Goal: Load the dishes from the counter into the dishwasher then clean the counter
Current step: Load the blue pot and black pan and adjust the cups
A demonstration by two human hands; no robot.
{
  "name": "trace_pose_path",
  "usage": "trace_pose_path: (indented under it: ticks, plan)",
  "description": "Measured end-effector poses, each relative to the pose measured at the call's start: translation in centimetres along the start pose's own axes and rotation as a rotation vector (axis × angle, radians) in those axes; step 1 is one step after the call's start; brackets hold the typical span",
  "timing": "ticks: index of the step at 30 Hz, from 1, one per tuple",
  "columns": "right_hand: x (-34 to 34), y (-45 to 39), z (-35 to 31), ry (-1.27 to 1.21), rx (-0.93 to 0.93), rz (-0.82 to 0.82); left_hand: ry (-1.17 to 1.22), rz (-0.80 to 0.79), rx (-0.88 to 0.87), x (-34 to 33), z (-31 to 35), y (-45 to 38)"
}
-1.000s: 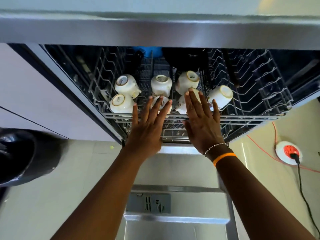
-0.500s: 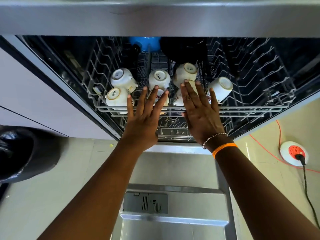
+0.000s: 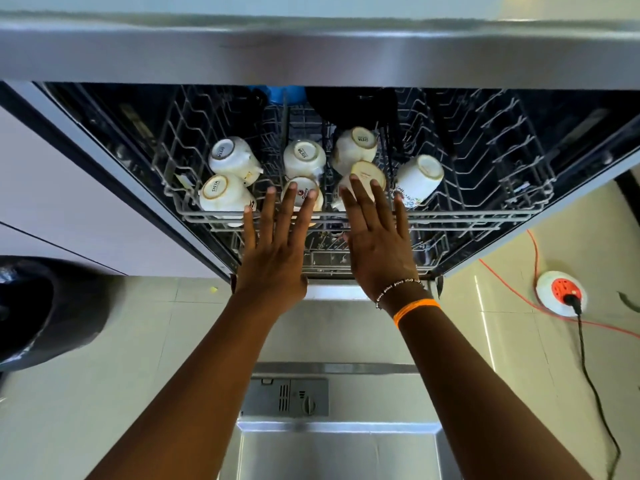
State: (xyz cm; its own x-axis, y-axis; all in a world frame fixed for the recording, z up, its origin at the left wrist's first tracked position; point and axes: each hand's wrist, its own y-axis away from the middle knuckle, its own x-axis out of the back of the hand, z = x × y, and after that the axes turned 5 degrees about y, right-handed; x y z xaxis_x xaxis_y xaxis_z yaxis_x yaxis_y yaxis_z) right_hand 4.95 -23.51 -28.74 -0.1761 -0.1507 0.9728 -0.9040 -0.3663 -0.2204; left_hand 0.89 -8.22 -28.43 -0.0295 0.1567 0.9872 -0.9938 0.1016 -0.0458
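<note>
The dishwasher's upper wire rack (image 3: pixel 478 216) holds several white cups, upside down or tipped, among them one at the left (image 3: pixel 221 194) and one at the right (image 3: pixel 420 176). A blue item (image 3: pixel 287 94) and a dark dish (image 3: pixel 349 105) sit deeper inside. My left hand (image 3: pixel 273 251) and my right hand (image 3: pixel 377 244) lie flat with straight fingers against the rack's front rail, side by side. Their fingertips overlap two front cups. Neither hand holds anything. The open dishwasher door (image 3: pixel 339 448) lies below my arms.
The steel counter edge (image 3: pixel 311 50) runs across the top. A black bin (image 3: pixel 41 313) stands at the left on the tiled floor. A white and red socket (image 3: pixel 561 294) with a black cord and an orange cable lies on the floor at the right.
Both flat hands have moved forward with the rack, which has slid deeper into the dishwasher. The cups sit further in under the counter edge.
</note>
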Motion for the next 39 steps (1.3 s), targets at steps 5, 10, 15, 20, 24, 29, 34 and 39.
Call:
trace_pose_path:
  ticks: [5, 10, 15, 20, 24, 29, 34, 39]
  plan:
    - [0.2, -2.9, 0.9, 0.059, -0.012, -0.115, -0.053, -0.070, 0.031, 0.3, 0.0, -1.9]
    - [0.0, -4.9, 0.3, 0.058, -0.025, -0.180, -0.028, -0.170, 0.015, 1.5, -1.6, -3.4]
    - [0.3, -4.8, 0.4, 0.061, -0.006, -0.168, 0.094, -0.065, 0.011, 1.5, -1.0, -2.8]
    - [-1.0, 0.1, -1.1, -0.106, -0.052, 0.102, 0.297, 0.014, 0.029, -0.6, 0.5, 1.3]
    - [-6.2, 4.7, -0.6, -0.109, 0.111, -0.033, 0.364, -0.257, 0.052, -3.6, -0.2, 3.3]
    - [-11.3, 2.5, 1.9, 0.032, 0.110, -0.528, 0.507, -0.345, 0.218, -6.5, -1.6, 3.3]
    - [-14.5, 0.4, 2.7, 0.125, 0.068, -0.709, 0.581, -0.452, 0.312, -9.7, -2.5, 4.4]
    - [-16.6, 0.4, 2.5, 0.031, -0.056, -0.636, 0.606, -0.489, 0.356, -10.8, -2.6, 4.8]
